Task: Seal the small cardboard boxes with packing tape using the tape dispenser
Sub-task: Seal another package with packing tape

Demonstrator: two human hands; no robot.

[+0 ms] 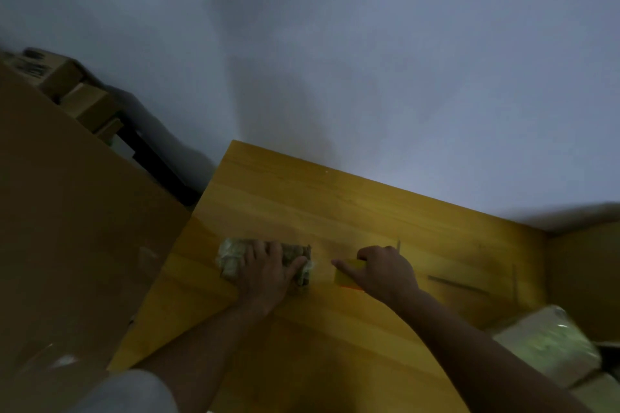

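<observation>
Pressing down on a small tape-wrapped cardboard box [265, 261], the left hand [268, 275] lies flat over its top with fingers spread apart and straight, the thumb reaching toward the box's right end. The box sits on the yellow wooden tabletop [352, 211], a little toward seven o'clock from the table's middle in the head view. Just beside it at three o'clock, apart from it by a narrow strip of bare wood, the right hand [385, 271] curls over a small yellow block-shaped object [347, 273] with an orange-red edge at its lower side; the index finger is stretched toward nine o'clock along its top while the other fingers are bent round it. Whether this object is the tape dispenser cannot be told in the dim, blurred picture. At nine o'clock a large brown cardboard sheet [73, 211] stands beside the table, with stacked brown cardboard boxes [77, 90] behind it at ten o'clock. At four o'clock lies a pale plastic-wrapped bundle [550, 345]. A grey-white wall [369, 43] fills twelve o'clock.
</observation>
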